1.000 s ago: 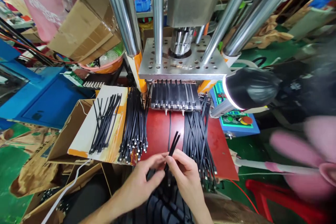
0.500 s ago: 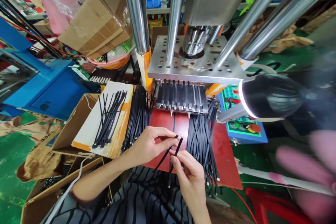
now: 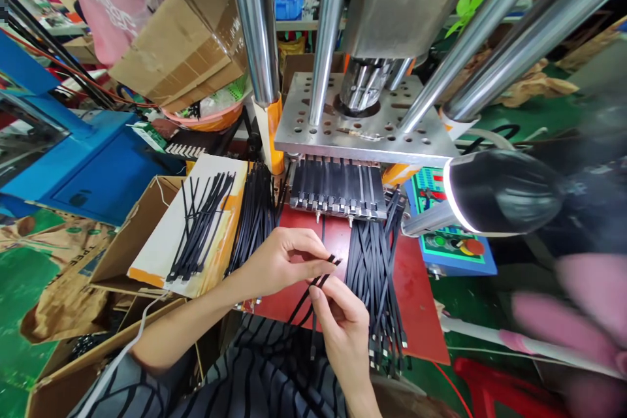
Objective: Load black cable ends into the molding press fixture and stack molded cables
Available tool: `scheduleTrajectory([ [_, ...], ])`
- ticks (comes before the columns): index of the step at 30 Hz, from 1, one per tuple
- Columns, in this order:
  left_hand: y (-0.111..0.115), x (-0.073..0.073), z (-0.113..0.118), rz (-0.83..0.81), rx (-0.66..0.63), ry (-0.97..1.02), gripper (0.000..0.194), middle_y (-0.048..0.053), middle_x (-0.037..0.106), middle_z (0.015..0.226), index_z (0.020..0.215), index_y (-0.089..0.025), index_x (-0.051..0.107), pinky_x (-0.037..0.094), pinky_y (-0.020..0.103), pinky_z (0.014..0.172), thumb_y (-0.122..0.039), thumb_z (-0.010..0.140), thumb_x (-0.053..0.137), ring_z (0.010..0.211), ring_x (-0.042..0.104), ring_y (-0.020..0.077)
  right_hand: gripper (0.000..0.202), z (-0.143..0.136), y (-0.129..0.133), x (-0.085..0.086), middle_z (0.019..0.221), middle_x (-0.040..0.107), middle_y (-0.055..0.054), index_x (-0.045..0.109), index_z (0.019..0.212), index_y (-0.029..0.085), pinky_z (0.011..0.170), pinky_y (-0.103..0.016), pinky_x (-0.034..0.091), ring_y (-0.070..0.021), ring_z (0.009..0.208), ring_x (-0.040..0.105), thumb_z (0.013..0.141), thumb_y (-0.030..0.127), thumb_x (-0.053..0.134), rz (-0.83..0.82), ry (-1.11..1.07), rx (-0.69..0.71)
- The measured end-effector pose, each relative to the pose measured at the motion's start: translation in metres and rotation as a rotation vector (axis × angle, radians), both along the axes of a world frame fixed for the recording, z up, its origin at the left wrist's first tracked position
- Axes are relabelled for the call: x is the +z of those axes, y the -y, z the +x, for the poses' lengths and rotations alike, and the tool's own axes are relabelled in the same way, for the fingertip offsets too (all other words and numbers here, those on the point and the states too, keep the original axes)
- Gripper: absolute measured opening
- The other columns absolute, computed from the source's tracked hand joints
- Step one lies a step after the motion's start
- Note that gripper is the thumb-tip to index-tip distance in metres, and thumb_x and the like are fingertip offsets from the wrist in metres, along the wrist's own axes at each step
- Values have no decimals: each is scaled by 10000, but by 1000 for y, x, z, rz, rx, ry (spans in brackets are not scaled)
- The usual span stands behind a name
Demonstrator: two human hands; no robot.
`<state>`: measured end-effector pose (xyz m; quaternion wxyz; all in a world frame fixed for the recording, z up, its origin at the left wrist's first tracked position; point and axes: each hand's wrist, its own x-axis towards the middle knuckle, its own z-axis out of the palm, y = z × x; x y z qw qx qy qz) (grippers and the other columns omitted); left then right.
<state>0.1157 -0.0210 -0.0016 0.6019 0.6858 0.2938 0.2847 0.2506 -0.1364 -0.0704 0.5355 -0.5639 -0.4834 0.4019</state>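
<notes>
- The left hand point(image 3: 281, 262) is grasping the held cables point(image 3: 302, 304), which are thin and black; its thumb and forefinger pinch them close to their upper ends.
- The right hand point(image 3: 345, 320) is also closed on these cables, a little lower, with its thumb and bent fingers.
- The held cables are over the near edge of the red board point(image 3: 418, 304), in a slant; their lower parts hang before the striped clothing point(image 3: 255, 366) of the person.
- Beyond the hands there is the metal fixture point(image 3: 337, 188), where black cables lie side by side in a row, with their connectors toward the person.
- Above this fixture stands the plate point(image 3: 300, 125) of the press, which has many holes, and thick steel columns rise around it.
- Just beside the right hand, the right pile point(image 3: 375, 268) of black cables lies on the red board.
- The left pile point(image 3: 253, 212) of black cables is behind the left forearm, and its lower part is partly hidden.
- More to the left, a small bundle point(image 3: 203, 228) of cables rests on the white board point(image 3: 159, 241), which has orange edges.
- To the right of the press are the black lamp point(image 3: 504, 191), whose rim is lit, and the blue control box point(image 3: 443, 262) with buttons.
- The pink fan point(image 3: 563, 320) at the far right is blurred.
</notes>
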Motion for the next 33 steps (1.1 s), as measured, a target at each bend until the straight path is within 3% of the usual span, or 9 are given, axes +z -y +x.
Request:
scheduleTrajectory([
  [5, -16, 12, 16, 233, -4, -62, 209, 46, 726, 814, 841, -154, 771, 493, 275, 734, -332, 935, 717, 754, 646, 152, 290, -14, 4, -18, 725, 502, 14, 643, 822, 192, 620, -251, 397, -134, 670, 454, 1008, 411, 600, -63, -20, 9],
  [9, -57, 6, 44, 356, 118, -62, 186, 18, 691, 798, 811, -136, 738, 450, 253, 692, -273, 928, 691, 689, 581, 120, 384, -9, 18, -23, 725, 573, 2, 644, 791, 185, 578, -230, 452, -137, 651, 550, 989, 510, 598, -289, -117, 265],
  [12, -97, -14, 72, 443, 152, -99, 237, 1, 657, 730, 744, -126, 708, 418, 250, 666, -265, 932, 663, 634, 531, 110, 363, 38, 8, 2, 735, 633, -12, 710, 839, 192, 601, -246, 482, -157, 674, 599, 987, 508, 612, -295, 16, 412],
  [15, -128, -34, 101, 518, 193, -226, 267, -5, 632, 659, 678, -130, 673, 413, 259, 691, -209, 931, 644, 640, 548, 125, 389, 106, -36, 36, 676, 619, -13, 693, 725, 202, 591, -271, 436, -155, 635, 537, 952, 517, 670, -119, 330, 273],
  [18, -143, -43, 121, 501, 307, -303, 225, 25, 668, 670, 720, -122, 679, 451, 276, 731, -154, 935, 622, 663, 612, 151, 511, 156, -97, 56, 640, 622, -17, 604, 601, 211, 556, -279, 417, -153, 592, 526, 862, 634, 725, -29, 413, 188],
  [22, -130, -46, 117, 465, 368, -267, 206, 133, 754, 984, 1110, -67, 678, 551, 300, 778, -203, 975, 603, 792, 719, 180, 582, 174, -163, 52, 529, 546, 15, 547, 546, 218, 533, -275, 381, -130, 524, 473, 783, 712, 744, -12, 386, 224],
  [25, -106, -49, 98, 644, 168, -209, 354, 169, 671, 1306, 1314, -107, 610, 575, 356, 976, -227, 981, 611, 1078, 722, 216, 590, 172, -188, 41, 501, 495, 37, 535, 541, 217, 499, -264, 334, -109, 484, 420, 770, 721, 738, -46, 365, 264],
  [28, -88, -52, 85, 892, -62, -284, 263, 164, 630, 1377, 1232, -148, 674, 498, 463, 1142, -199, 988, 592, 1295, 623, 282, 542, 173, -195, 35, 504, 487, 48, 562, 580, 213, 468, -258, 309, -103, 457, 415, 785, 681, 743, -91, 373, 287],
  [33, -83, -59, 90, 1030, -145, -345, 272, 186, 654, 1390, 1204, -138, 693, 456, 515, 1161, -146, 1026, 488, 1365, 572, 309, 467, 175, -192, 31, 506, 494, 47, 574, 620, 206, 471, -255, 298, -98, 461, 415, 855, 582, 721, -47, 439, 223],
])
